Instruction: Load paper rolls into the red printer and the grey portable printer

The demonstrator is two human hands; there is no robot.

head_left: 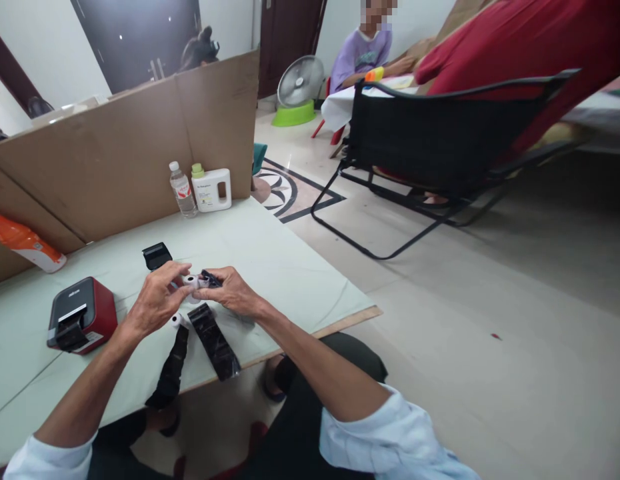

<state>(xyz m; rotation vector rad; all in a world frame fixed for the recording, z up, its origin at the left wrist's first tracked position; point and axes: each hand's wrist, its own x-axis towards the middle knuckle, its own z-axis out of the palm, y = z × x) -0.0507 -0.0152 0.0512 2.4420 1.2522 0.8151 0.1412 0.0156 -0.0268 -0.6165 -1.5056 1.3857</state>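
My left hand (160, 301) is closed on one side of a small white roll (191, 280) with a dark hole in its end. My right hand (233, 291) is pinched at the roll's other side, on a crumpled black strip (211, 279). Just below the hands, a second white roll (177, 320) lies on the table, and a black ribbon (171, 373) trails from beside it over the edge. A wider glossy black strip (214, 341) lies to its right. Beyond my left hand is a black, box-like part (157, 255).
A red and black label printer (83, 315) stands left on the pale table (290, 267). At the cardboard screen (140, 140) are a water bottle (183, 190), a white jug (213, 189) and an orange bottle (27, 241). A person in red sits in a black folding chair (440, 133).
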